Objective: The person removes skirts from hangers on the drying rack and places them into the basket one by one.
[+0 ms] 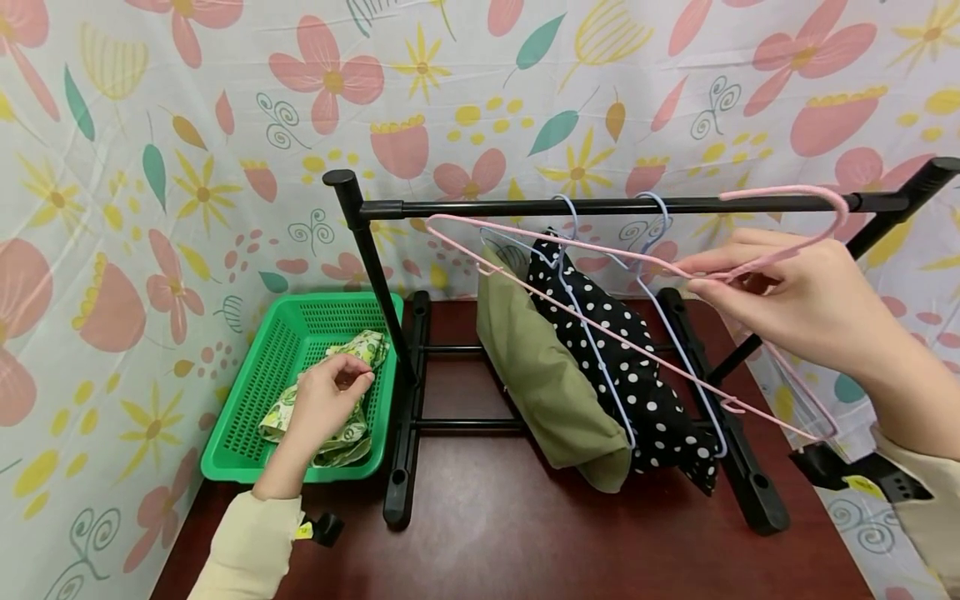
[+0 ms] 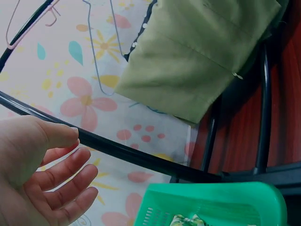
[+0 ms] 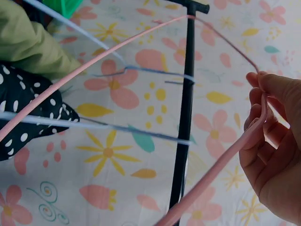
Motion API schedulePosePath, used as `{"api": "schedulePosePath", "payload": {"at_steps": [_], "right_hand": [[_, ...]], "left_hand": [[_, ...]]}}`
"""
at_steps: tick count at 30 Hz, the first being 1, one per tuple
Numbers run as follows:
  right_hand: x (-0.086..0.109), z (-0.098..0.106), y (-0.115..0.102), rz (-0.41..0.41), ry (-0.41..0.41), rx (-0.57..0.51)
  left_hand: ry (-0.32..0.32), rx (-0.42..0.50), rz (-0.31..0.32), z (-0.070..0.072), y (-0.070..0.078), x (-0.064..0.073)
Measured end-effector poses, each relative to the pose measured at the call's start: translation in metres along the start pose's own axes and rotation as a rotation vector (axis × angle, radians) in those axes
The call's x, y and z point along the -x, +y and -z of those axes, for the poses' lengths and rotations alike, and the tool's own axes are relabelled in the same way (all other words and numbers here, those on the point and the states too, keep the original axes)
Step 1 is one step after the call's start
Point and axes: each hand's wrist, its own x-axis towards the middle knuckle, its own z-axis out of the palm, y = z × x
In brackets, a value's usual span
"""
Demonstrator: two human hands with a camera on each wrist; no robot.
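Note:
In the head view my right hand (image 1: pixel 817 304) pinches a pink clothes hanger (image 1: pixel 787 191) at the base of its hook, between thumb and fingers. The hanger is held in front of the rack, its bars stretching to the left with no garment on them. My left hand (image 1: pixel 326 404) is over a green basket (image 1: pixel 240 473), above leafy green-and-yellow printed cloth (image 1: pixel 367 348). Seen from the left wrist, that hand (image 2: pixel 51 174) has loosely bent fingers and a gap below the thumb, with nothing between them.
A black garment rack (image 1: pixel 480 209) stands on a dark red table (image 1: pixel 495 533). Two pale blue hangers (image 1: pixel 664 218) hang from its rail, with an olive garment (image 1: pixel 532 367) and a black polka-dot garment (image 1: pixel 585 321) below. Floral fabric (image 1: pixel 465 50) covers the wall behind.

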Motion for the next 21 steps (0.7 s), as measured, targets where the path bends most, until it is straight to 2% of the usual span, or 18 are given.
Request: {"api": "schedulePosePath", "payload": {"at_steps": [7,10,16,21], "right_hand": [[0.012,0.005,0.009,0.060,0.050,-0.194],[0.017,0.007,0.013,0.063,0.054,-0.239],[0.030,0.014,0.018,-0.034,0.083,-0.236],[0.040,0.017,0.024,-0.052,0.146,-0.189]], "left_hand": [[0.028,0.046,0.021,0.001,0.002,0.000],[0.031,0.065,0.028,0.001,0.003,0.001],[0.054,0.081,0.045,0.001,0.003,0.002],[0.089,0.096,0.046,-0.002,0.003,0.003]]}}
